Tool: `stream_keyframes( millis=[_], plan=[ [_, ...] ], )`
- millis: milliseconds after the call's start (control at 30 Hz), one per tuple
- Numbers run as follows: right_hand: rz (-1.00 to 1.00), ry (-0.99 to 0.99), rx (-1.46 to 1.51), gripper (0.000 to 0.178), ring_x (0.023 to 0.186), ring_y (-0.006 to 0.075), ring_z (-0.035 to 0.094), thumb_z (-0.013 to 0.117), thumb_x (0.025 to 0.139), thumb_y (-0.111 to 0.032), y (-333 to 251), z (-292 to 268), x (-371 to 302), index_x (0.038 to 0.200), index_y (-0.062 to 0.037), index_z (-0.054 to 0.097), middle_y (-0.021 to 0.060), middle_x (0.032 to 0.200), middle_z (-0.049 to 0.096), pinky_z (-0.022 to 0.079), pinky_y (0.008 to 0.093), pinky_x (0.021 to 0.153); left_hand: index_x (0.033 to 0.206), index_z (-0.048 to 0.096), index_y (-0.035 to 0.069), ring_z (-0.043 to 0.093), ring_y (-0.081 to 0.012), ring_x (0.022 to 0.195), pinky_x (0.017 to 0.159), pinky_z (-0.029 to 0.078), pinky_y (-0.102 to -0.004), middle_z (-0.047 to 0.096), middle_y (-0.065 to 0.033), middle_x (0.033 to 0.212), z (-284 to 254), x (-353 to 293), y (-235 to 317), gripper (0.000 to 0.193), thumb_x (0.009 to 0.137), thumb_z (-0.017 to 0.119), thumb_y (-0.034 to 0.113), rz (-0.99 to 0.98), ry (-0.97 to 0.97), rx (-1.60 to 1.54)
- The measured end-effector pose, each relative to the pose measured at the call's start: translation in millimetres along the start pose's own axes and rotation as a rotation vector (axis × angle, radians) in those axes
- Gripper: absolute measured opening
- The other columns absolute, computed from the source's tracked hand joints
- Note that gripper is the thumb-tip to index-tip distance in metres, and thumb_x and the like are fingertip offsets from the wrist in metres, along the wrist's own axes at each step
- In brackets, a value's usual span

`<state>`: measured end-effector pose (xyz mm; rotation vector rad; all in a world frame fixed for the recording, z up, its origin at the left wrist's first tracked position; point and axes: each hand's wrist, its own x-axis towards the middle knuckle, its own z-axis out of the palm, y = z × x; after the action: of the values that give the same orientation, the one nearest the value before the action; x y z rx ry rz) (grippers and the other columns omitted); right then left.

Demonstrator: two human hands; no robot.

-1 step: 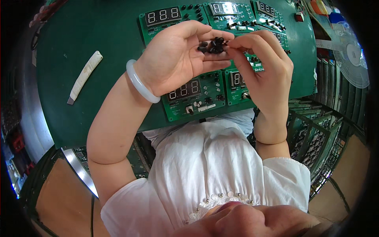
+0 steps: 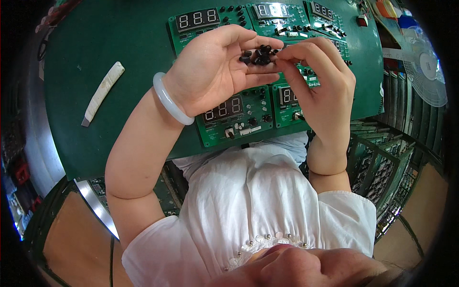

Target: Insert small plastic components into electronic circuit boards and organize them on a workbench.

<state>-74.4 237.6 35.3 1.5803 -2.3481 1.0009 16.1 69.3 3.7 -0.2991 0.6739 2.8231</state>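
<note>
My left hand [image 2: 210, 71] is turned palm up, its fingers stretched out to the right, and cradles a small heap of black cylindrical caps [image 2: 262, 56]. A white bangle [image 2: 165, 98] circles that wrist. Thumb and forefinger of my right hand [image 2: 322, 71] pinch together at the left fingertips, with a small dark piece showing at their tips that looks like one of the caps. Both hands are held above green circuit boards with three-digit displays; a near board [image 2: 234, 117] shows below the left palm, and another board [image 2: 289, 107] is partly covered by the right hand.
More boards lie farther back, including one at the far left [image 2: 198, 20] and one at the far right [image 2: 322, 12]. On the green tabletop [image 2: 71, 57], a blade with a wrapped pale handle [image 2: 104, 93] lies to the left. A fan [image 2: 428, 67] stands past the right edge, near racks of boards [image 2: 382, 165].
</note>
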Motion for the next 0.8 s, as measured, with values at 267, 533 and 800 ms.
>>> stream_keyframes(
  millis=[267,533,800],
  plan=[
    [0.006,0.019,0.022,0.018,0.075,0.0243,0.06,0.072,0.073,0.002,-9,4,-5,0.087,-0.0063,0.066,0.0059,0.082,0.061,0.05,0.0339,0.065,0.128,0.048,-0.011,0.058,-0.0265,0.112,0.105,0.045,-0.0423,0.057,-0.0192,0.124,-3,2,-1,0.047,0.102,0.028,0.022,-0.018,0.024,-0.011],
    [-0.02,0.001,0.035,0.018,0.077,0.0244,0.061,0.073,0.072,0.002,-1,8,-3,0.087,-0.0049,0.066,0.0062,0.083,0.061,0.051,0.0339,0.067,0.128,0.048,-0.012,0.059,-0.0264,0.111,0.105,0.045,-0.0426,0.059,-0.019,0.121,-3,1,-2,0.046,0.101,0.03,0.021,-0.018,0.006,0.025],
    [0.102,0.054,0.129,0.016,0.07,0.0187,0.067,0.072,0.073,0.005,12,-10,-6,0.085,-0.0023,0.064,0.0074,0.081,0.065,0.053,0.0272,0.061,0.123,0.051,-0.014,0.057,-0.0323,0.119,0.107,0.044,-0.0457,0.053,-0.0241,0.132,7,-1,0,0.045,0.101,0.031,0.02,-0.012,0.039,0.011]
  ],
)
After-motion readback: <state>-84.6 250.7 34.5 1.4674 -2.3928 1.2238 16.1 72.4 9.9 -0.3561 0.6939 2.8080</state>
